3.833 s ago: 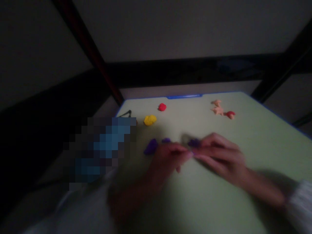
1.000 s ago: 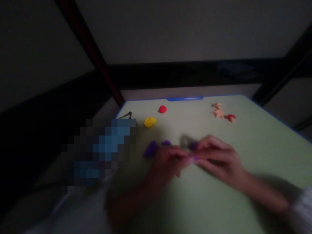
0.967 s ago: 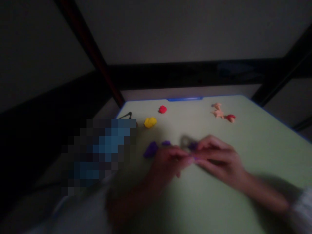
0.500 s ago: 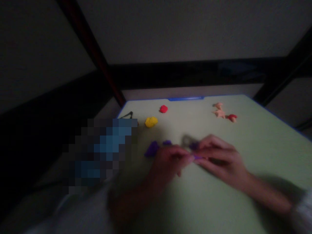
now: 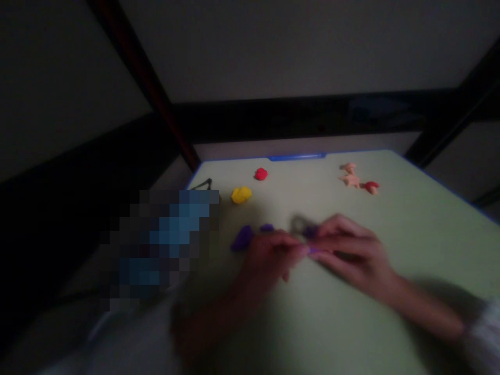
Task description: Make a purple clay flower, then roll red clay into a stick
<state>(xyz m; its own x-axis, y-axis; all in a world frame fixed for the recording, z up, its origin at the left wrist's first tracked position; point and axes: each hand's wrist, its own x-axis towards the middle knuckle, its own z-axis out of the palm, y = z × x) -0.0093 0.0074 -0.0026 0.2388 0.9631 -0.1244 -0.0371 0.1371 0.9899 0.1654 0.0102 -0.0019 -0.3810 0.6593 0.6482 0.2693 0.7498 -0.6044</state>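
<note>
Purple strip (image 5: pixel 314 251), one — lying between the two hands, showing slightly more than seconds ago. Left hand (image 5: pixel 267 258) and right hand (image 5: pixel 357 255): fingers pinching it, barely shifting — the handling is apparently continuing. Purple lump (image 5: pixel 242 238): resting on the counter (image 5: pixel 312 323), beside the left hand.

Right sleeve (image 5: pixel 485 330) pale, faintly textured; left sleeve (image 5: pixel 142 333) pale, blurred.

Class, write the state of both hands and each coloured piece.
Left hand, pinching purple piece
Right hand, pinching too
Purple piece, gripped, partly hidden
Large purple lump, lying on table
Small purple lump, partly hidden
Third purple lump, partly hidden
Yellow lump, untouched
Red lump, untouched
Pink pieces, untouched
Red-topped piece, untouched
</note>
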